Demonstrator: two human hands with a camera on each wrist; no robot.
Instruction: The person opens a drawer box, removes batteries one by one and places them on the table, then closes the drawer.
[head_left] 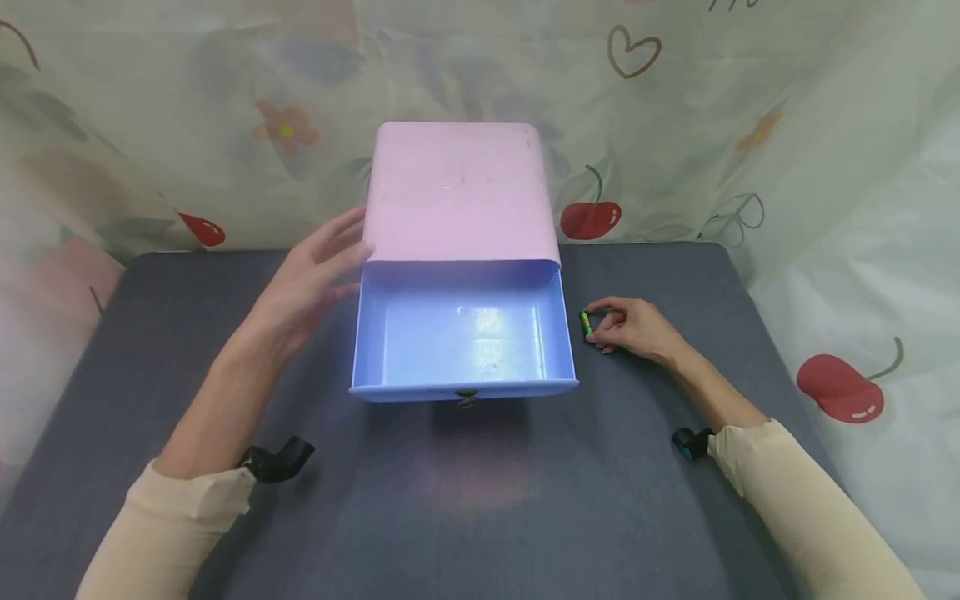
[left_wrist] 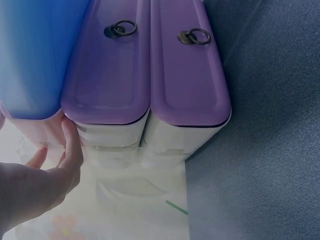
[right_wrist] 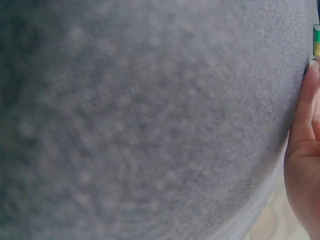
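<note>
A pink drawer cabinet [head_left: 457, 192] stands on the table with its top drawer [head_left: 420, 333], light blue in the head view, pulled out and nothing inside. Against the cabinet's left side rests my left hand [head_left: 315, 267], fingers extended. The left wrist view shows two closed purple drawer fronts [left_wrist: 112, 65] with ring pulls, beside the blue drawer. To the right of the drawer, my right hand [head_left: 630, 327] pinches a small green battery [head_left: 586, 322] between thumb and finger, low over the table. Only one end of the battery [right_wrist: 316, 37] shows in the right wrist view.
A dark grey cloth covers the table [head_left: 465, 517]. Behind it and at both sides hangs a pale curtain [head_left: 225, 100] printed with cherries and flowers. The open drawer juts toward the front, its metal ring pull [head_left: 467, 398] hanging from the front panel.
</note>
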